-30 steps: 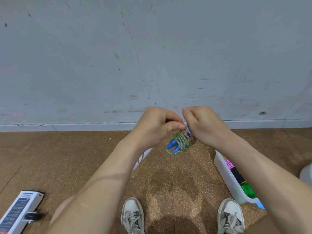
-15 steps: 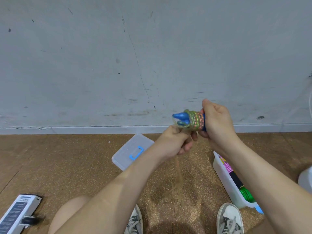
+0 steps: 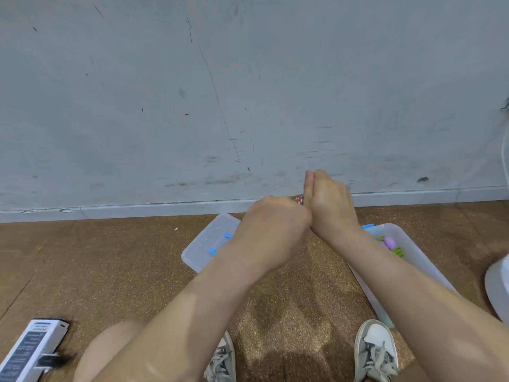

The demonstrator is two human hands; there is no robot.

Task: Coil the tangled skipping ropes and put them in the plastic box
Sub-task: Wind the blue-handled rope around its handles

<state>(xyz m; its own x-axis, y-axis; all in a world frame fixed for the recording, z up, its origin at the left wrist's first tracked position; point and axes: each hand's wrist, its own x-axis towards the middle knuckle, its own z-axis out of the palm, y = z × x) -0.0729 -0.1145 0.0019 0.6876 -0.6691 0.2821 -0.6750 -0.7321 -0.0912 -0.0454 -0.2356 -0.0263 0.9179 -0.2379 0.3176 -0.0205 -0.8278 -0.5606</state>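
multicoloured braided skipping rope (image 3: 298,199): only a sliver shows, held in the air between two fists, above the speckled brown floor (image 3: 110,271) near its wall edge. left hand (image 3: 272,230) and right hand (image 3: 330,208) are curled closed round it, touching each other; fingertips hidden. translucent white plastic box (image 3: 418,257), at the right, already holds green and purple items, probably ropes; its clear lid with blue handle (image 3: 203,244) lies apart. judged stage: this coil looks nearly wound, not yet boxed.

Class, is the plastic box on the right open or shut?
Open: the box shows coloured ropes inside; its lid lies apart on the floor.
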